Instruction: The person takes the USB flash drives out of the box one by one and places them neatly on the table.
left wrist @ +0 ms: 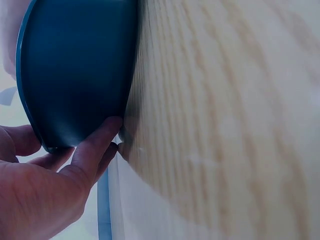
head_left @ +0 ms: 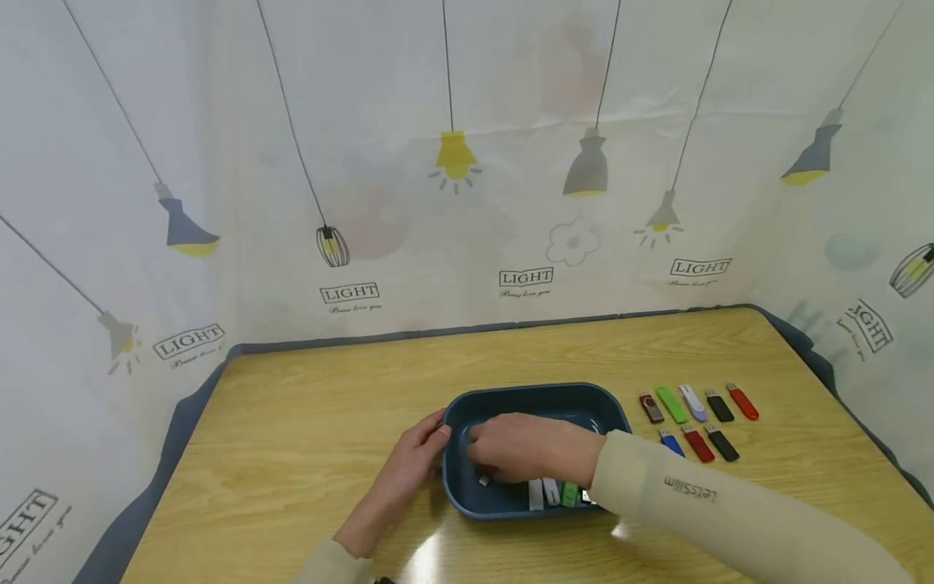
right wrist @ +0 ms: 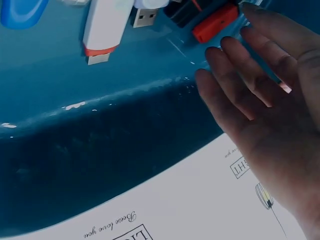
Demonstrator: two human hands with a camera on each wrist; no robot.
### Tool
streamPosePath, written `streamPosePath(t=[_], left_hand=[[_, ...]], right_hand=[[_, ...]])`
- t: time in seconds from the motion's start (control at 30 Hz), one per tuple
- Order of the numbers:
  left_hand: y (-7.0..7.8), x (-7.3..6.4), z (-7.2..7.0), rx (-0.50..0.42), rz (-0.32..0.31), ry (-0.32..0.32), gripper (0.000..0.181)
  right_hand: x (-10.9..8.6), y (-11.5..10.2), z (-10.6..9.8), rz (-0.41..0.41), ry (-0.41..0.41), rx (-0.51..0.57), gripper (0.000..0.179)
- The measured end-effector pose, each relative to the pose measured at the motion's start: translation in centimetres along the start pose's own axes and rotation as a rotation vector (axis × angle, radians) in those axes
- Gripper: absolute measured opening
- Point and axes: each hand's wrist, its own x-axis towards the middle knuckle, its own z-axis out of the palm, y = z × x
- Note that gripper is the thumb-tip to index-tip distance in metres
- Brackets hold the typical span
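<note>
A dark blue plastic tray [head_left: 540,513] stands on the wooden table. My left hand [head_left: 409,462] holds its left end, thumb at the rim and fingers against the outer wall [left wrist: 75,75]. My right hand [head_left: 514,446] reaches down inside the tray with fingers loosely bent. In the right wrist view, its thumb and index fingertips [right wrist: 246,31] are beside a red USB stick [right wrist: 215,22], a gap showing between them. A white USB stick [right wrist: 107,30] with a red end and a blue one [right wrist: 21,12] lie in the tray near that hand.
Right of the tray, USB sticks lie in two rows, among them a green one [head_left: 672,404] and a red one [head_left: 743,401]. Several more, including a green one [head_left: 570,494], line the tray's near side. A printed curtain [head_left: 438,243] surrounds the table [head_left: 306,438].
</note>
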Motion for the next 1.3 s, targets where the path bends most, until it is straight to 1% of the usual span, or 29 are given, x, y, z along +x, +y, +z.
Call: streamPosePath(t=[0.13,0.3,0.47,0.7,0.87,1.03,1.3], left_hand=[[-0.1,-0.1,0.0,-0.002,-0.005,0.002,0.053],[0.0,-0.2,0.0,0.004,-0.01,0.003,0.053],[0.1,-0.2,0.0,0.011,0.002,-0.006,0.054],[0.0,-0.1,-0.1,0.002,-0.009,0.0,0.053],[0.1,-0.1,0.0,-0.002,-0.006,0.0,0.052],[0.2,-0.2,0.0,-0.006,-0.002,-0.009,0.052],[0.1,-0.2,-0.1,-0.009,0.018,-0.032,0.052]], right_hand=[[0.5,0.2,0.2,-0.017,-0.029,-0.014,0.012],[0.7,0.2,0.4,-0.014,-0.036,-0.035,0.013],[0.9,0.1,0.5,-0.011,-0.048,-0.035,0.01],[1.1,-0.1,0.7,0.009,-0.061,-0.047,0.015],[1.2,-0.2,0.9,0.016,-0.054,-0.06,0.016],[1.2,-0.1,0.9,0.003,-0.043,-0.064,0.016],[0.1,0.2,0.1,-0.001,0.017,-0.072,0.011]])
